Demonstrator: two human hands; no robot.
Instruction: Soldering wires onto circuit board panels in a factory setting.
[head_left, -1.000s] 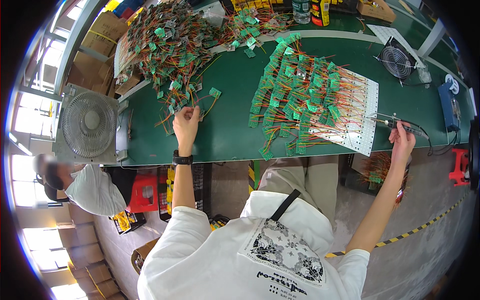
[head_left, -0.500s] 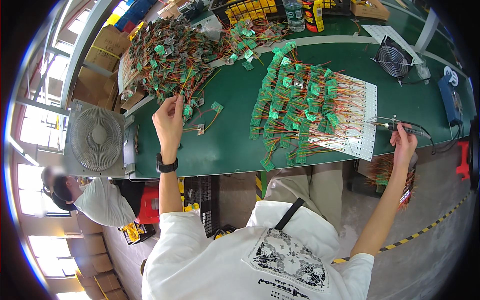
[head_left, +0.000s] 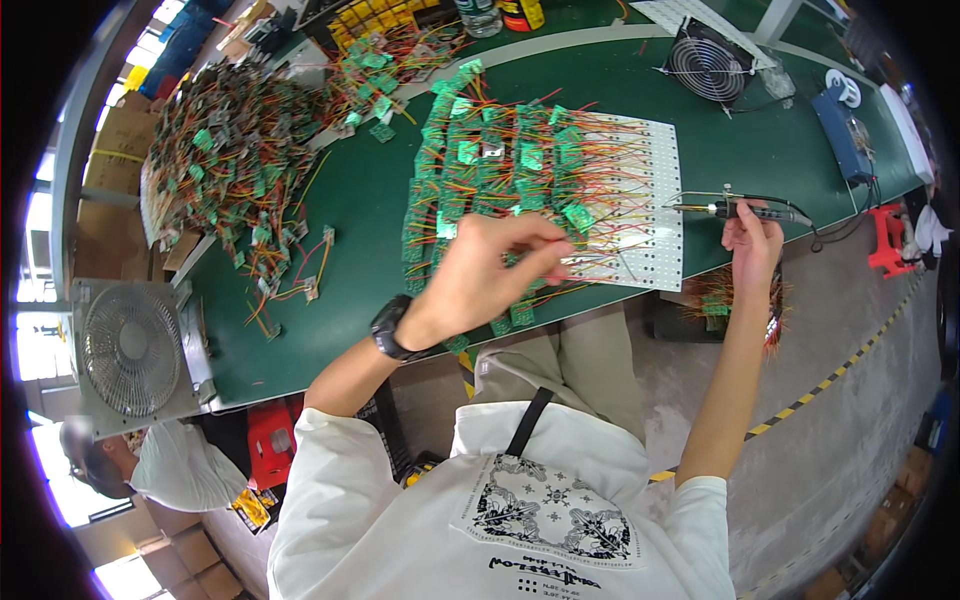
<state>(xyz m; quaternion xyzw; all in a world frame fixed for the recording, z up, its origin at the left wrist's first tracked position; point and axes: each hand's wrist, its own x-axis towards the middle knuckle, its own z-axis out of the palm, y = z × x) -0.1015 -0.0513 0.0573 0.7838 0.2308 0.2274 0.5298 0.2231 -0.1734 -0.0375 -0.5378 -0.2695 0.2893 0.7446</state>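
Note:
My left hand (head_left: 485, 270), with a black watch on its wrist, is over the near side of rows of small green circuit boards (head_left: 475, 155). Its thumb and fingers are pinched together; what they hold, if anything, is too small to make out. Red and yellow wires run from the boards onto a white perforated plate (head_left: 655, 190). Beyond the plate's right edge, my right hand (head_left: 755, 245) grips a soldering iron (head_left: 722, 210), its tip pointing left at the plate's edge. A thin metal tube lies along the iron.
A heap of wired boards (head_left: 235, 150) fills the bench's left end, with a smaller pile (head_left: 385, 75) behind. A black fan (head_left: 710, 60), a blue box with a spool (head_left: 845, 130) and a bottle (head_left: 478, 15) stand farther back. Another person (head_left: 185, 470) sits at lower left near a large fan (head_left: 130, 345).
My left hand has moved right, from the heap of wired boards to above the rows by the plate. The whole view has shifted and turned. My right hand still holds the soldering iron.

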